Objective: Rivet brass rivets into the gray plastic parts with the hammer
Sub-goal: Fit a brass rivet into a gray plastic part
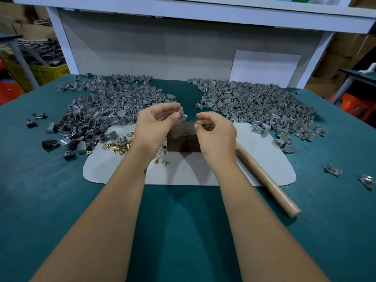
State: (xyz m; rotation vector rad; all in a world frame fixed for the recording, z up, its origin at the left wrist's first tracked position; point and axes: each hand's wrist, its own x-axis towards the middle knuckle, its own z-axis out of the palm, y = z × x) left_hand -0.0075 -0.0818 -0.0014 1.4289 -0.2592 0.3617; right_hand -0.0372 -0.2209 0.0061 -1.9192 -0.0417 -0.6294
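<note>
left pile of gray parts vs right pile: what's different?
The left pile shows plain gray parts with no brass among them; the right pile has brass glints scattered through it. The loose brass rivets lie at the left pile's near edge, none by the right. The hammer handle lies on the right pile's side. Both hold the same gray plastic parts on the green table.

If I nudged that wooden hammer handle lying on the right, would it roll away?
Probably a little. The hammer handle looks round and smooth, so it could roll on the white mat. Its head is hidden behind the right hand, and would likely stop it rolling far. It looks stiff, not floppy.
</note>
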